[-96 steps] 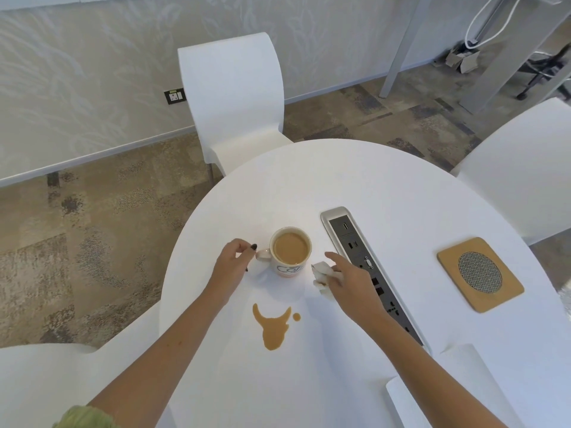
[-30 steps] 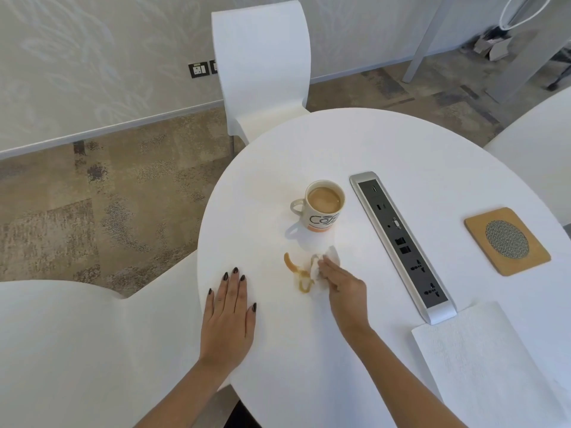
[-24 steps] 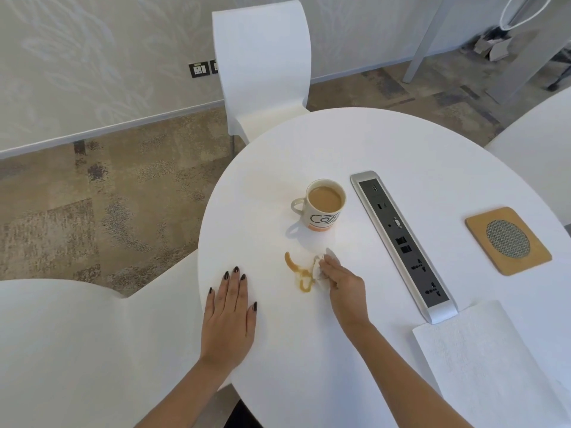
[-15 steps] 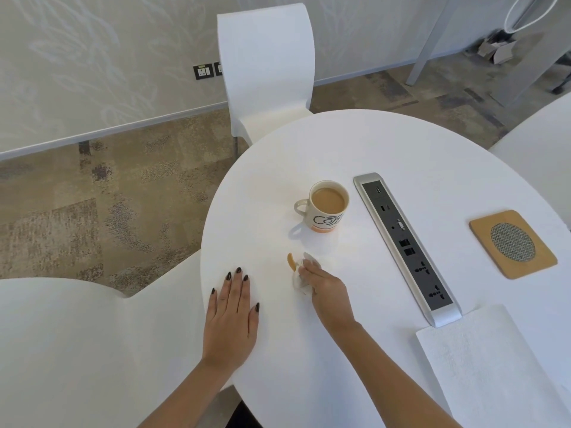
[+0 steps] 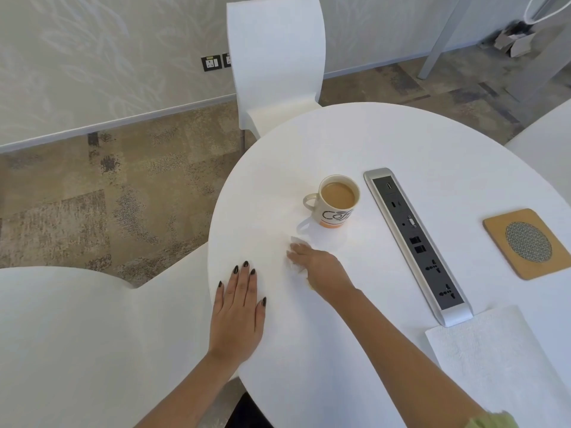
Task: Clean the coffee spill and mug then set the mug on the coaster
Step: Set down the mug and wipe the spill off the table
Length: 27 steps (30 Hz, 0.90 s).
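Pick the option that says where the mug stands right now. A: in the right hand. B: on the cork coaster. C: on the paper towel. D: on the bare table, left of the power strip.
D: the mug stands on the table, left of the power strip, apart from the coaster.

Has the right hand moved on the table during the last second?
Yes. The right hand slid with the tissue leftward, away from the power strip, over the spill spot.
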Each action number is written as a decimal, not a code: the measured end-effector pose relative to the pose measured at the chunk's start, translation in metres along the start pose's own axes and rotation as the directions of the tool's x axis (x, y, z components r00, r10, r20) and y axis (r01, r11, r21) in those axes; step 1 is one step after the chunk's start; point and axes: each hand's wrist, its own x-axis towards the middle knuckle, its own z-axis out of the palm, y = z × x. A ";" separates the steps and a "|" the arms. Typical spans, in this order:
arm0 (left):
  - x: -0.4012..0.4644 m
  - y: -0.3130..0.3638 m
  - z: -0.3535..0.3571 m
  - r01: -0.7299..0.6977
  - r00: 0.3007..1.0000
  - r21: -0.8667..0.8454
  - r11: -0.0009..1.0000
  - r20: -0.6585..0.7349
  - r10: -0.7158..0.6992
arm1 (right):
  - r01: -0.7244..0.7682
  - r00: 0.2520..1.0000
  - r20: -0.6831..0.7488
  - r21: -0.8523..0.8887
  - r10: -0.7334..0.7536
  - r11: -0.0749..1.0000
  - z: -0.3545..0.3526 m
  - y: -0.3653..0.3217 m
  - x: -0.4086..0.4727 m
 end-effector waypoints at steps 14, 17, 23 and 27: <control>-0.001 -0.002 0.001 -0.009 1.000 -0.014 1.000 0.003 0.009 | -0.093 0.918 -0.327 0.371 0.224 0.924 -0.008 0.019 -0.053; 0.000 -0.001 0.000 -0.011 1.000 -0.009 1.000 0.005 0.011 | -0.161 0.896 -0.344 0.339 0.281 0.927 -0.008 0.023 -0.044; -0.001 -0.001 0.000 -0.012 1.000 -0.010 1.000 0.004 0.012 | -0.033 0.965 -0.257 0.079 0.052 0.996 0.011 0.007 -0.044; 0.000 -0.001 -0.001 -0.015 1.000 -0.006 1.000 0.007 0.015 | 0.088 0.965 -0.253 0.031 -0.077 0.996 0.026 0.009 -0.065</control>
